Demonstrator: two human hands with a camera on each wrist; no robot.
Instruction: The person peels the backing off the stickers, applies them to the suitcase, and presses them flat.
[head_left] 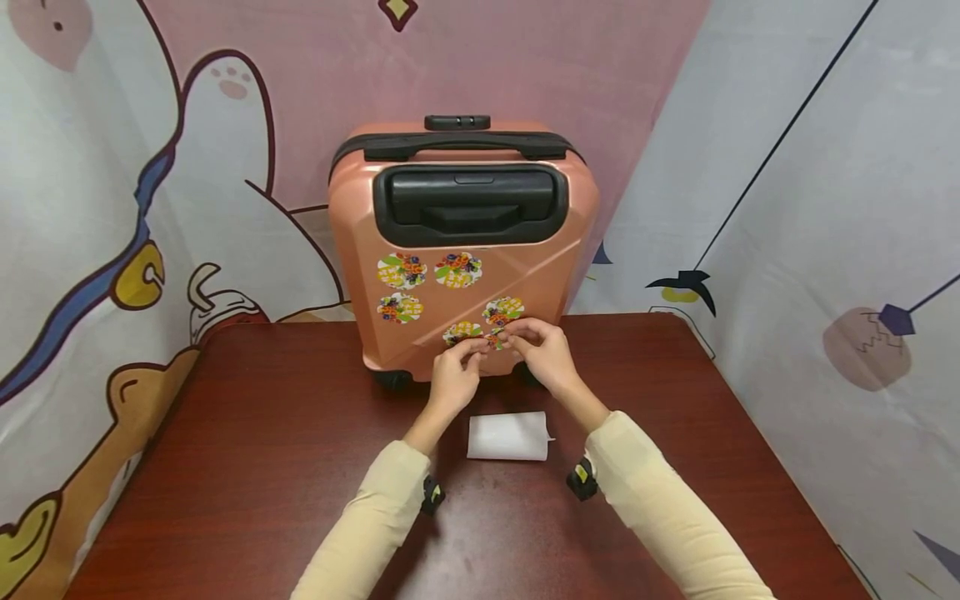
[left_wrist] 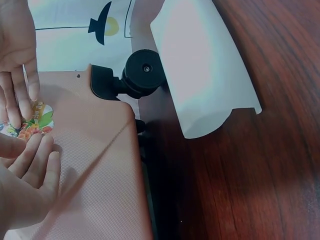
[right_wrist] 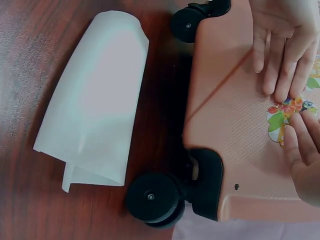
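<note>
A pink hard-shell suitcase (head_left: 420,350) stands upright, its face bearing several round, colourful fruit-patterned stickers (head_left: 402,271). Low on this face is one more round sticker (right_wrist: 276,125), between both hands. From the left, my left hand (head_left: 455,379) pinches its edge with thumb and forefinger. My right hand (head_left: 551,358) pinches the opposite edge the same way. In the left wrist view the sticker (left_wrist: 46,117) lies close over the shell, partly covered by fingers. Two other stickers sit right above the hands in the head view.
A curled white paper sheet (head_left: 508,436) lies on the dark red wooden table (head_left: 262,467), in front of the suitcase and between the forearms. Black wheels (right_wrist: 152,197) stick out at the suitcase's bottom. A printed cartoon cloth (head_left: 525,67) hangs behind and along the sides.
</note>
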